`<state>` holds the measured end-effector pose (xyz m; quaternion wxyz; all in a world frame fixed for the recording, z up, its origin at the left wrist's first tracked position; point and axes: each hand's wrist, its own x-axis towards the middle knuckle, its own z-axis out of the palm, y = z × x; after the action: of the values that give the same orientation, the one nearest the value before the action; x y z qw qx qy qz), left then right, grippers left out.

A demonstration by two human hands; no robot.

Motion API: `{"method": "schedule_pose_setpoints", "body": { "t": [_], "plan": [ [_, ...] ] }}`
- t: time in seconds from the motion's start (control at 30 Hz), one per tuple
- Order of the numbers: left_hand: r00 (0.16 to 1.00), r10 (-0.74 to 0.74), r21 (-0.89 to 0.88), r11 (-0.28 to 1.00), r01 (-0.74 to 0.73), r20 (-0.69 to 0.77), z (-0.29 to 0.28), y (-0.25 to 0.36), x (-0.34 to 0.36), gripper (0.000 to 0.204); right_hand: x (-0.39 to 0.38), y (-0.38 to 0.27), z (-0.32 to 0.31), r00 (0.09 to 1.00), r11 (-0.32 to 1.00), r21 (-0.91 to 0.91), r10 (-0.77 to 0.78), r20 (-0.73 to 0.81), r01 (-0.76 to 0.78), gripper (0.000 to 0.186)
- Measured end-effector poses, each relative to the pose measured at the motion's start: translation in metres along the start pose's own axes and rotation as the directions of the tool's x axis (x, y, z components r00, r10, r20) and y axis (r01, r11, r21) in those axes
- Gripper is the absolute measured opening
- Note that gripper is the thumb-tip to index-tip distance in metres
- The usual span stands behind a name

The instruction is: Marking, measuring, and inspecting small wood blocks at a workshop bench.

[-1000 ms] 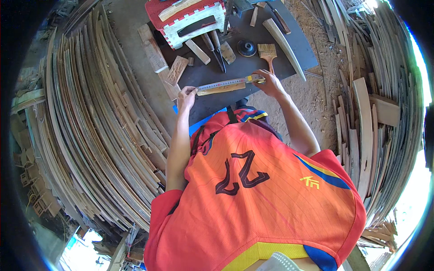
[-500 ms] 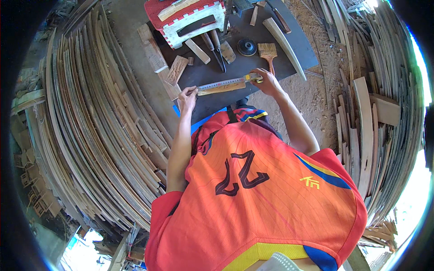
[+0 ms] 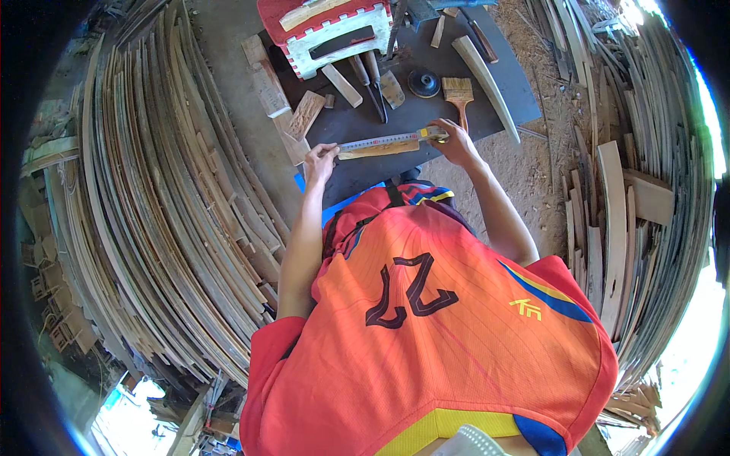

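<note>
A tape measure blade [image 3: 378, 141] is stretched along a pale wood strip [image 3: 380, 152] near the front edge of the dark tabletop [image 3: 517, 102]. My left hand [image 3: 319, 161] pinches the blade's left end against the strip. My right hand [image 3: 456, 143] grips the yellow tape case [image 3: 430, 134] at the other end. Just beyond lie a paintbrush [image 3: 458, 95], a black round disc [image 3: 423, 82], chisel-like tools [image 3: 375, 95] and small wood blocks [image 3: 306, 114].
A red and white plastic step stool [image 3: 315, 19] rests on the tabletop's back part, and a long curved pale piece [image 3: 487, 90] lies at its right. Piles of long boards [image 3: 144, 190] flank me on the left and right [image 3: 639, 114]. The floor [image 3: 502, 182] has shavings on it.
The tabletop and its items appear slightly to the right in the view. Both my hands keep the tape along the strip, shifted slightly right and up with it.
</note>
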<state>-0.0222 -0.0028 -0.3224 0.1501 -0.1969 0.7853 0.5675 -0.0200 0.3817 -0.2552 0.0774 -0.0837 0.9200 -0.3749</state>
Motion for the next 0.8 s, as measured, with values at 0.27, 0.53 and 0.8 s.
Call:
{"method": "schedule_pose_setpoints", "body": {
  "t": [0.27,0.53,0.8],
  "plan": [
    [1.0,-0.01,0.007,1.0,0.01,0.02,-0.002,0.008,0.003,0.018,-0.001,-0.003,-0.003,0.999,1.0,-0.009,0.017,0.039,-0.016,0.042],
    [0.998,0.007,0.017,1.0,-0.008,0.055,-0.002,0.013,0.003,0.014,-0.002,-0.002,-0.003,0.999,0.999,-0.016,0.035,0.016,-0.034,0.04],
    [0.994,-0.055,0.072,0.996,0.048,0.094,-0.006,0.025,0.002,0.012,0.001,-0.002,-0.004,0.995,0.996,0.035,0.082,0.063,-0.084,0.039]
  ]
}}
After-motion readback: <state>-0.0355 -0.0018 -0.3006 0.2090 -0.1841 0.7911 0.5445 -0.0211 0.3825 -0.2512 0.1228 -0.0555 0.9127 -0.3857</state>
